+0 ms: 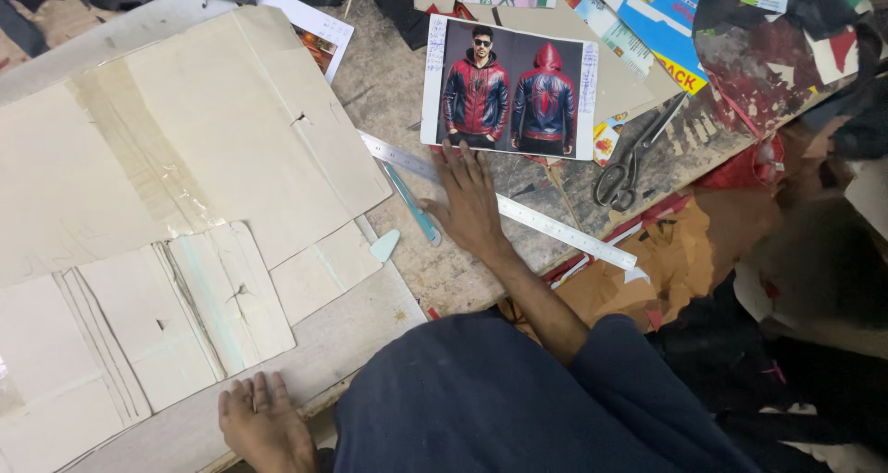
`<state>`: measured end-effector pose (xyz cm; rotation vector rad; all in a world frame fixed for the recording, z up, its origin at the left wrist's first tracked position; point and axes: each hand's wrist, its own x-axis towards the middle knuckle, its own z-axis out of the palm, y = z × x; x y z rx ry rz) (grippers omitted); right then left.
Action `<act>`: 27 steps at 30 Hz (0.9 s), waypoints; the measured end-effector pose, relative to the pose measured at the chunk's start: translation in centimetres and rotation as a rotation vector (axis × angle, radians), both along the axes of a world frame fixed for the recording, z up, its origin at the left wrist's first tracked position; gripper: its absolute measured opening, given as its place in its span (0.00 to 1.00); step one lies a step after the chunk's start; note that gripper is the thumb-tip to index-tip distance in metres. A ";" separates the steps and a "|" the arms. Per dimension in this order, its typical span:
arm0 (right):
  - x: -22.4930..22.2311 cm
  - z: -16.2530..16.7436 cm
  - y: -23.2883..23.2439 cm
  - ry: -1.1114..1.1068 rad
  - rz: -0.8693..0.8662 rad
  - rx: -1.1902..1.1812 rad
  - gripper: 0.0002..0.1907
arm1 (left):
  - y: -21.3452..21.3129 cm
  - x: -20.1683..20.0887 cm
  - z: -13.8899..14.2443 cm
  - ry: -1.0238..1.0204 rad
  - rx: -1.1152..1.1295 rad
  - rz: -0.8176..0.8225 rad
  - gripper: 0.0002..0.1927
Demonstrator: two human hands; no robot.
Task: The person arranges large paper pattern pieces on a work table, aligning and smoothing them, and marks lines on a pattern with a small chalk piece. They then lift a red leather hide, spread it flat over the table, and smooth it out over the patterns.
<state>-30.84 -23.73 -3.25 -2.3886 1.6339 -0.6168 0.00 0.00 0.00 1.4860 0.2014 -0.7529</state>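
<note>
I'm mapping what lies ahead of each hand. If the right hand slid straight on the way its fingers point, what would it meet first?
The right hand lies flat over the metal ruler, fingers pointing up the table. Straight on, they would meet the lower edge of the jacket photo print almost at once.

cardboard pattern sheets (185, 186) cover the left of the worktable (407, 94), taped and overlapping, pale tan. scissors (634, 154) lie closed on the right part of the table, tips toward the top right, near the photo's right edge. stack of colourful printed papers (647, 20) at top right, partly under red and dark fabric scraps (786, 57). brown paper pieces (684, 251) hang off the table edge at right. small pale teal chalk piece (385, 245) sits at the edge of the cardboard.
</note>
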 end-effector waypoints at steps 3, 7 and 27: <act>0.3 0.8 0.9 0.026 0.008 0.030 0.43 | 0.8 0.9 0.4 0.042 0.026 -0.007 0.34; -0.1 -1.2 -1.3 0.037 0.005 0.032 0.41 | -1.4 1.4 -2.2 0.114 0.034 -0.037 0.35; -0.8 -0.8 -2.3 -0.031 -0.006 0.061 0.36 | -3.9 3.1 -4.4 0.059 0.033 0.020 0.33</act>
